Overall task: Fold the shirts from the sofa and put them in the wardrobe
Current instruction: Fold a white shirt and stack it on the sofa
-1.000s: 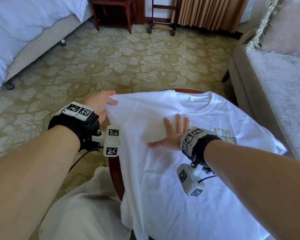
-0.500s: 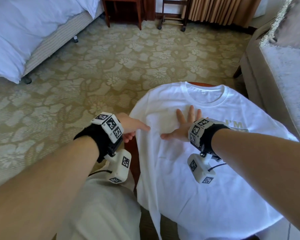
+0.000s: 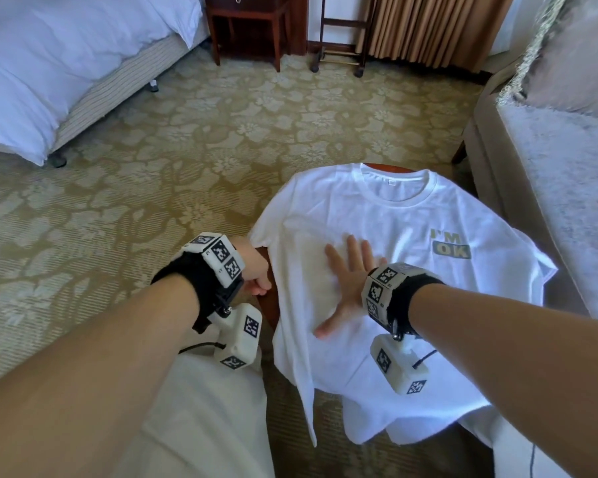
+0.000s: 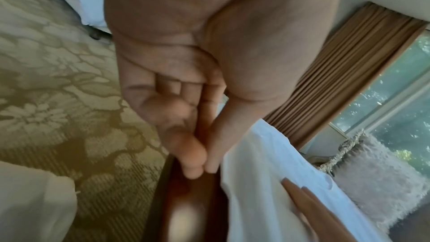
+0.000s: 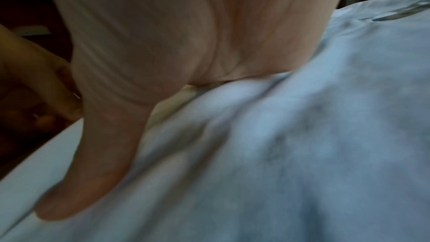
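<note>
From your head camera, the white shirt [image 3: 411,270] lies spread front-up over a round wooden table [image 3: 268,294] in the lower right of the frame, the sofa [image 3: 549,188] at the right edge. Your right hand [image 3: 351,288] presses flat on it, fingers straight and spread. Your left hand [image 3: 256,274] sits at the shirt's left edge.

In your left wrist view, the fingers [image 4: 184,146] curl loosely, thumb tip meeting fingertip with nothing between.

Your right wrist view shows the palm [image 5: 151,43] flat on blurred cloth.

A white shirt [image 3: 387,243] with an "I'M OK" print lies flat, front up, on the round table [image 3: 269,305], its edges hanging over.
</note>
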Demonstrator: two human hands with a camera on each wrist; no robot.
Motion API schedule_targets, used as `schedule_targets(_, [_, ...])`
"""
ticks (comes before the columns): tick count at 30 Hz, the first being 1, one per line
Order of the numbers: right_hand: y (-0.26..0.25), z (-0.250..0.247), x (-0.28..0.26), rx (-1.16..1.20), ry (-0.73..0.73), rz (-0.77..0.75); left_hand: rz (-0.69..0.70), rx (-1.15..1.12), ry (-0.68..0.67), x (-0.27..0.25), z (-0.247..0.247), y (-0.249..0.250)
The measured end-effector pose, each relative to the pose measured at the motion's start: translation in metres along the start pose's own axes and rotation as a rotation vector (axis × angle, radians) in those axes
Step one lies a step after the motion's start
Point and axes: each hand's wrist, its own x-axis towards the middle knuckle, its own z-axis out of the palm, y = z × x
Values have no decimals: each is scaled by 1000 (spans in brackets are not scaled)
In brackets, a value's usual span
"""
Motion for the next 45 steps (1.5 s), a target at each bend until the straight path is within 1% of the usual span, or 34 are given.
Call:
schedule_targets(2, [2, 2, -3, -6, 8, 9, -42, -29, -41, 0, -1, -6])
schedule_targets(5, [-1, 4, -6, 3, 25, 19, -98, -62, -163, -5, 8, -4])
schedule_targets(8, [-4, 6, -9, 15, 37, 21, -97, 80, -225, -8, 21, 6])
schedule_targets(9, [-4, 6, -10, 19, 42, 24, -105, 117, -222, -11, 25, 7])
schedule_targets(11, [-1, 9, -12, 25, 45, 27, -62, 60, -125, -5, 29, 3])
schedule_targets(13, [4, 12, -11, 23, 48, 13, -35, -60, -45, -1, 26, -5])
schedule_targets(16, [11, 12, -8, -19, 37, -20, -99, -171, 4, 0, 12, -17])
schedule_targets(17, [14, 11, -7, -38, 33, -28, -138, -158, 37, -1, 5, -20])
schedule_targets(19, [17, 8, -4, -70, 35, -31, -154, -48, 126, 5, -8, -30])
schedule_targets(20, [18, 7, -4, -75, 41, -25, -173, -44, 158, 8, -11, -35])
schedule_targets(21, [18, 6, -3, -71, 48, -18, -174, -95, 187, 5, -11, -38])
schedule_targets(23, [15, 7, -5, -48, 62, -5, -131, -153, 237, 1, -6, -37])
schedule_targets(25, [11, 10, -10, 19, 73, 7, -51, -110, 284, -1, 3, -32])
schedule_targets(27, [10, 15, -13, 146, 126, 41, 41, -83, 351, -5, 9, -23])
schedule_targets(30, [21, 20, -16, 292, 256, 180, 212, 59, 459, -12, 21, -8])
schedule_targets(31, [28, 22, -18, 313, 294, 245, 272, 86, 467, -14, 28, -1])
schedule_targets(33, [46, 30, -27, 348, 346, 375, 392, 91, 432, -18, 44, 14])
schedule_targets(35, [65, 43, -37, 362, 352, 465, 484, 129, 350, -19, 64, 29])
schedule_targets(38, [94, 66, -48, 391, 297, 514, 571, 286, 241, -15, 96, 50])
schedule_targets(40, [113, 80, -55, 391, 227, 488, 554, 439, 179, -13, 116, 61])
schedule_targets(42, [131, 87, -62, 353, 190, 448, 504, 561, 151, -11, 128, 71])
schedule_targets(45, [152, 80, -68, 356, 163, 454, 462, 674, 124, -15, 136, 85])
